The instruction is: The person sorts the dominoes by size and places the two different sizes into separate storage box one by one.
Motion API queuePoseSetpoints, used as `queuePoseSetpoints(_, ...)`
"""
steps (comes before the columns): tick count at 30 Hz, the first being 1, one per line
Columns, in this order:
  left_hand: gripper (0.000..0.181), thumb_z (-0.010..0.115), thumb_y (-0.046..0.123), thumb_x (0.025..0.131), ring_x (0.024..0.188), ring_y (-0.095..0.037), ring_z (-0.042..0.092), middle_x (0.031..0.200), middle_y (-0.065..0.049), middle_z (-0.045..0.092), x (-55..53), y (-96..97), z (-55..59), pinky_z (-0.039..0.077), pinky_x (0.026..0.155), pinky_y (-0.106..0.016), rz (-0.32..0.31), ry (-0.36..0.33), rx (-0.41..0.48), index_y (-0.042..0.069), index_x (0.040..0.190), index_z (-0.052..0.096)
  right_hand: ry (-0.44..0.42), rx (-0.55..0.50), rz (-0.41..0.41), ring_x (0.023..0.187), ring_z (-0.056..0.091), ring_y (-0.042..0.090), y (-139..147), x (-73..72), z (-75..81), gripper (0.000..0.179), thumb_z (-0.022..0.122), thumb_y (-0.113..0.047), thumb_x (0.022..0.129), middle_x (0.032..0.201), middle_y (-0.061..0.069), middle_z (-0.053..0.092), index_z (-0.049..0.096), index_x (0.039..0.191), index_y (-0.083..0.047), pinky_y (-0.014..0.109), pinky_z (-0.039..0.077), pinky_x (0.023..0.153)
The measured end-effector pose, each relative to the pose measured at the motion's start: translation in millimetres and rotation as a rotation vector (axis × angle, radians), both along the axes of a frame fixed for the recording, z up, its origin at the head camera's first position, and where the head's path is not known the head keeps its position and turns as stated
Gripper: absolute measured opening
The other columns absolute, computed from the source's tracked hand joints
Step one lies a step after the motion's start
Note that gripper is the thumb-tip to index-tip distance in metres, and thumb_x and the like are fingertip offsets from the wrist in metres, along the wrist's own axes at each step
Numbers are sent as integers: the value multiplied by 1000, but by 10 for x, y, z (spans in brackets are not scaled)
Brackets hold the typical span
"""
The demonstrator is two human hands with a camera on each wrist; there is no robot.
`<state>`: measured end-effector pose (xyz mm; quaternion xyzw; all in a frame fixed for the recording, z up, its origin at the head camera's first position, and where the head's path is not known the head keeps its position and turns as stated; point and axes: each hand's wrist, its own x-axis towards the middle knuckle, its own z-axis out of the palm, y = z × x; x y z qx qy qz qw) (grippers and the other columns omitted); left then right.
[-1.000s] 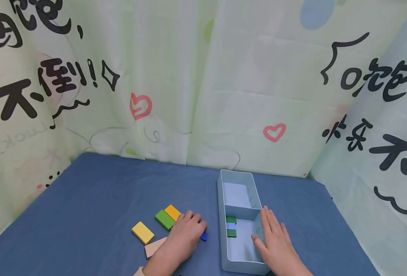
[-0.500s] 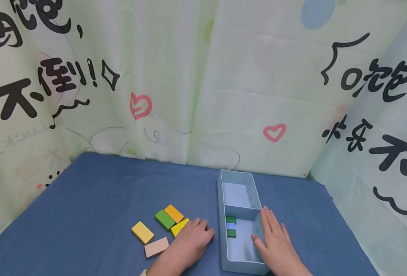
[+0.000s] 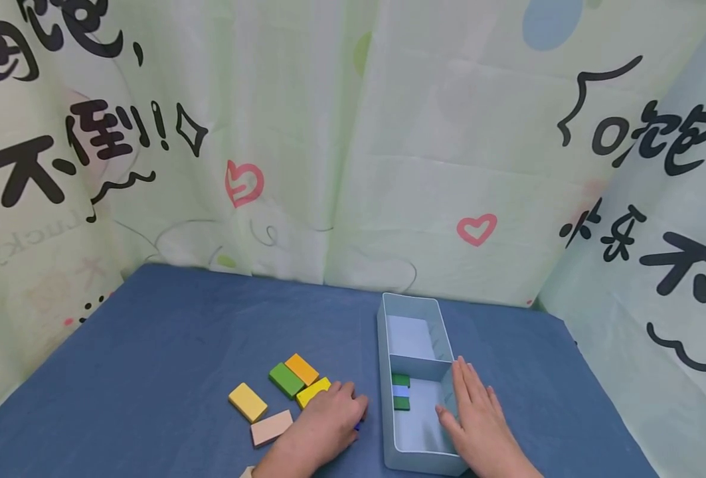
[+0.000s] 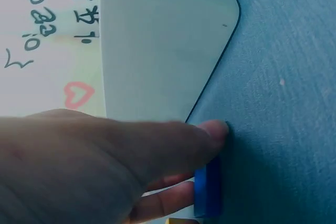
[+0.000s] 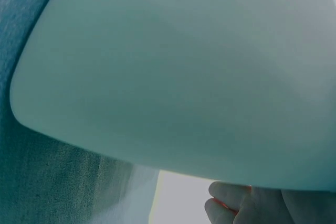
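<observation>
My left hand [image 3: 331,421] pinches a blue block [image 4: 207,192] between thumb and fingers, low over the cloth. In the head view the hand hides most of that block. Right beside the fingers lies a yellow block [image 3: 313,392], partly covered. My right hand [image 3: 481,418] lies with straight fingers along the right wall of a pale blue divided box [image 3: 421,366], its thumb over the rim. Two green blocks, one farther back [image 3: 400,380] and one nearer [image 3: 401,403], sit with a light blue block [image 3: 400,392] against the left wall of the box's near compartment.
Left of my left hand lie a green block [image 3: 285,380], an orange block [image 3: 301,370], a pale yellow block [image 3: 248,402] and a beige-pink block [image 3: 271,429]. A blue cloth [image 3: 179,345] covers the table. A printed curtain [image 3: 293,133] hangs behind and at both sides.
My left hand has shifted right and slightly nearer, uncovering the yellow block and more of the beige-pink one. The blue block has come nearer with it. My right hand and the box stay put.
</observation>
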<state>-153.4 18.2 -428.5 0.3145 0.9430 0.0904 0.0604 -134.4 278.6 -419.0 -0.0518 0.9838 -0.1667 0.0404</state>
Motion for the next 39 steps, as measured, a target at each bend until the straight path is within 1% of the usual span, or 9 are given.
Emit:
queuePoseSetpoints(2, 21, 81, 25, 83, 77, -10, 45, 89, 4, 56, 1, 0, 14, 46, 66, -25, 8, -8, -14, 21, 99, 68, 8, -2, 1, 150, 9, 47, -3, 1, -3, 82, 52, -39, 101, 164, 25, 6, 11, 156, 5, 74, 10, 112)
queuePoseSetpoints(6, 24, 82, 26, 81, 78, -10, 45, 90, 4, 56, 10, 1, 32, 46, 67, -25, 19, -49, -26, 22, 99, 67, 16, -6, 3, 150, 9, 47, -7, 1, -5, 81, 52, -39, 101, 164, 25, 7, 12, 156, 5, 74, 10, 112)
queuePoseSetpoints(8, 30, 83, 28, 80, 80, -11, 46, 92, 3, 57, 15, 3, 29, 48, 68, -25, 33, -59, -28, 20, 104, 66, 17, -10, 3, 150, 9, 47, -7, 4, -6, 81, 52, -39, 101, 164, 25, 7, 12, 156, 5, 74, 10, 112)
queuePoseSetpoints(13, 43, 84, 33, 78, 81, -13, 49, 94, -2, 59, 13, 4, 14, 51, 71, -27, 68, -49, -36, 13, 111, 65, 15, -20, 0, 151, 9, 47, -5, 4, -6, 81, 52, -38, 101, 164, 25, 6, 11, 156, 5, 73, 10, 112)
queuePoseSetpoints(20, 34, 83, 31, 80, 75, -11, 50, 85, 0, 58, 4, -17, 9, 50, 68, -26, 45, -49, -14, 13, 104, 67, 6, -22, 1, 150, 9, 47, -8, 14, -6, 83, 52, -41, 101, 164, 25, 7, 11, 156, 4, 74, 10, 112)
queuePoseSetpoints(24, 31, 84, 29, 79, 76, -11, 49, 85, 0, 58, -6, -24, 22, 50, 68, -26, 39, -61, -8, 14, 103, 69, 11, -15, 1, 150, 9, 46, -8, 16, 6, 81, 51, -40, 101, 164, 25, 6, 11, 156, 4, 74, 10, 112)
queuePoseSetpoints(32, 27, 83, 24, 80, 73, -9, 49, 84, 2, 59, -5, -34, 22, 49, 66, -24, 10, -42, 6, 14, 102, 70, 15, -10, -1, 151, 9, 46, -9, 16, 10, 80, 51, -39, 102, 164, 25, 6, 11, 156, 4, 73, 10, 112)
queuePoseSetpoints(36, 20, 81, 20, 82, 72, -8, 46, 81, 3, 57, -13, -29, 41, 47, 64, -23, 15, -59, 27, 15, 96, 70, 20, -3, 0, 151, 9, 46, -9, 9, 11, 81, 52, -39, 101, 164, 25, 7, 11, 156, 4, 74, 11, 112)
queuePoseSetpoints(39, 15, 79, 18, 82, 72, -8, 45, 80, 4, 54, -25, -20, 56, 46, 64, -22, 22, -89, 41, 17, 92, 68, 10, -3, 0, 150, 9, 46, -8, 4, 7, 82, 52, -40, 101, 164, 25, 7, 11, 156, 4, 74, 10, 112)
